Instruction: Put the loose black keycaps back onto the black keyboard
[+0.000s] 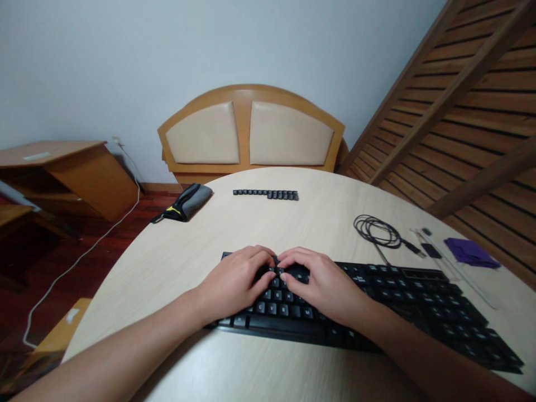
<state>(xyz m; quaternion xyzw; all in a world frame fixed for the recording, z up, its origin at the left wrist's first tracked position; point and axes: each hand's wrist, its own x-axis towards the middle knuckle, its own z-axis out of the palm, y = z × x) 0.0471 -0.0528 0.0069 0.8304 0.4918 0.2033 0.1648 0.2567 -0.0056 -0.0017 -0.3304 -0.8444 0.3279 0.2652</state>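
Observation:
A black keyboard (288,325) lies slightly slanted on the round table, with its number pad to the right. My left hand (234,279) rests over its upper left part, thumb and fingers curled in a pinch at the upper key rows. Close beside it, my right hand (322,282) is bent the same way, its thumb and index tips almost meeting those of the left. Both sets of fingertips touch the keyboard around the same few keys. Whether a single keycap is between them is too small to tell. The hands hide much of the upper letter rows.
Toward the far side of the pale table (201,251) lie loose black keycaps (268,193) in two rows. A dark pouch (190,201) sits at the left edge. On the right are a coiled cable (379,231), a purple cloth (471,252) and a thin pale rod (469,277).

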